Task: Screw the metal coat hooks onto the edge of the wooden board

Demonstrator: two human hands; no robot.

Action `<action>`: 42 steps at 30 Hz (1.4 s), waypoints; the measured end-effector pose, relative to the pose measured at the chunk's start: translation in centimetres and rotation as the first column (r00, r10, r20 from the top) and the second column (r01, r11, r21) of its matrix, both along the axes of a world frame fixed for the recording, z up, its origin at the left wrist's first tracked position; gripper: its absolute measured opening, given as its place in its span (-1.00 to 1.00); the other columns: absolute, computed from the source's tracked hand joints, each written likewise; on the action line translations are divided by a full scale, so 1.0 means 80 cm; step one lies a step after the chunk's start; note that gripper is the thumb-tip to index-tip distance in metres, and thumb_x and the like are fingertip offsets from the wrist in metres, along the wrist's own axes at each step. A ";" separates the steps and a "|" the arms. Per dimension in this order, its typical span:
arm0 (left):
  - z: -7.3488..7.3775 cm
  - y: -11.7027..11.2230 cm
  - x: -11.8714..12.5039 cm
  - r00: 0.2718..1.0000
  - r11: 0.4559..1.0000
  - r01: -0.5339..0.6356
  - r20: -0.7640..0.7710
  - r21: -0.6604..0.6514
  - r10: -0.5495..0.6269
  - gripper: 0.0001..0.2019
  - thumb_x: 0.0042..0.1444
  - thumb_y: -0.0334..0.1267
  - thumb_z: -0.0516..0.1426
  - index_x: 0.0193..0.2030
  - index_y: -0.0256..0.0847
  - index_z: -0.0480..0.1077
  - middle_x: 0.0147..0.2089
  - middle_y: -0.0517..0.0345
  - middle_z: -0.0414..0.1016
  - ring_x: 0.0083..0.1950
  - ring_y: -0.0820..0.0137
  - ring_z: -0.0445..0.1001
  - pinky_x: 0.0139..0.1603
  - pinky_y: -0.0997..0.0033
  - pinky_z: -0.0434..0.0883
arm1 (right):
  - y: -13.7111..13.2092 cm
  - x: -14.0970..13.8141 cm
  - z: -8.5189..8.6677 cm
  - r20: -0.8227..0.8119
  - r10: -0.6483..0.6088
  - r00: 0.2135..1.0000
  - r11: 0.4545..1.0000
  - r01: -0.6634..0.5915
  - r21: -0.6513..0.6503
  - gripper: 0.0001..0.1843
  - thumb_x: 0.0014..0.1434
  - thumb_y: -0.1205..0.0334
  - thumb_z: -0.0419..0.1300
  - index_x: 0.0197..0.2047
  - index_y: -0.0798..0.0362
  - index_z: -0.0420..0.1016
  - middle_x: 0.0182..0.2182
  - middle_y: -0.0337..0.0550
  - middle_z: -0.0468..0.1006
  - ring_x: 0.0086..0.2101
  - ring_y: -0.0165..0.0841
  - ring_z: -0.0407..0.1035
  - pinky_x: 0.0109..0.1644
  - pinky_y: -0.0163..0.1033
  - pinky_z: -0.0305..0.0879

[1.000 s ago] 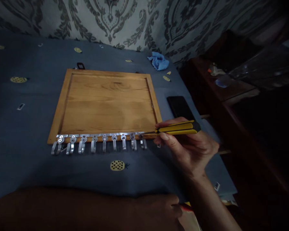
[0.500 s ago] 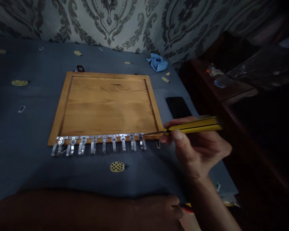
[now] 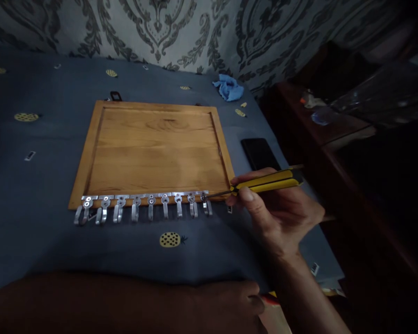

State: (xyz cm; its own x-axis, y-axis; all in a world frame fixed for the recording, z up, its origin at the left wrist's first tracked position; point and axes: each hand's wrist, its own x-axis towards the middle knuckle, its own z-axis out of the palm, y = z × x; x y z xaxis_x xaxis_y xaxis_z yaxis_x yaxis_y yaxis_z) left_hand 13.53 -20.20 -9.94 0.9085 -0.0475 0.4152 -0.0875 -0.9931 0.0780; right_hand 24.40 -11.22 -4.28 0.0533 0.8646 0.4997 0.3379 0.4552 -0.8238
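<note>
My right hand (image 3: 282, 208) pinches a screwdriver (image 3: 268, 181) with a yellow and black handle. Its thin shaft points left, and the tip is at the rightmost hook of a silver metal hook rail (image 3: 151, 200). That rail, with several double hooks and small screws, runs along the near edge of a framed wooden board (image 3: 156, 153) lying flat. Across the bottom of the view lies my left forearm; my left hand (image 3: 235, 301) is curled closed in shadow, its fingertips mostly hidden. Beside it, something red and yellow (image 3: 271, 299) shows only in part.
Board and hands are over a blue cloth (image 3: 125, 260) printed with pineapples. A black phone (image 3: 259, 154) lies right of the board, and a crumpled blue cloth (image 3: 229, 88) is behind it. A patterned wall stands at the back; dark wooden furniture (image 3: 306, 120) is at right.
My right hand and the screwdriver have shifted a little left, and the tip has dropped slightly at the rightmost hook. The left hand stays in place.
</note>
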 end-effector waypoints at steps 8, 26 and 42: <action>0.003 0.001 0.000 1.000 0.997 -0.026 0.000 0.078 0.026 -0.74 0.01 -0.06 0.25 -0.65 0.11 0.38 -0.67 0.24 -0.15 -0.53 0.29 -0.13 -0.35 0.30 -0.07 | 0.004 -0.003 0.007 0.068 0.047 0.997 0.996 -0.052 0.075 -0.90 0.15 0.34 0.39 -0.30 -0.06 0.60 -0.36 -0.25 0.63 -0.44 -0.37 0.50 -0.42 -0.22 0.44; 0.014 0.005 -0.008 0.998 0.991 -0.049 -0.035 0.121 0.053 -0.35 -0.05 0.06 0.28 -0.65 -0.22 -0.13 -0.56 0.26 -0.35 -0.50 0.32 -0.19 -0.34 0.30 -0.13 | 0.001 0.006 0.010 -0.048 0.185 0.982 0.980 -0.188 -0.068 -0.92 0.23 0.24 0.34 -0.20 -0.09 0.67 -0.19 -0.20 0.67 -0.47 -0.39 0.52 -0.42 -0.22 0.49; 0.010 0.004 -0.005 0.995 0.995 -0.009 -0.096 0.099 0.018 -0.44 0.00 0.02 0.27 -0.67 -0.15 -0.02 -0.51 0.29 -0.39 -0.46 0.30 -0.30 -0.32 0.32 -0.15 | 0.001 -0.010 0.010 0.031 -0.015 0.999 0.996 0.013 0.084 -0.87 0.13 0.32 0.40 -0.26 -0.09 0.59 -0.37 -0.25 0.62 -0.40 -0.32 0.52 -0.40 -0.19 0.46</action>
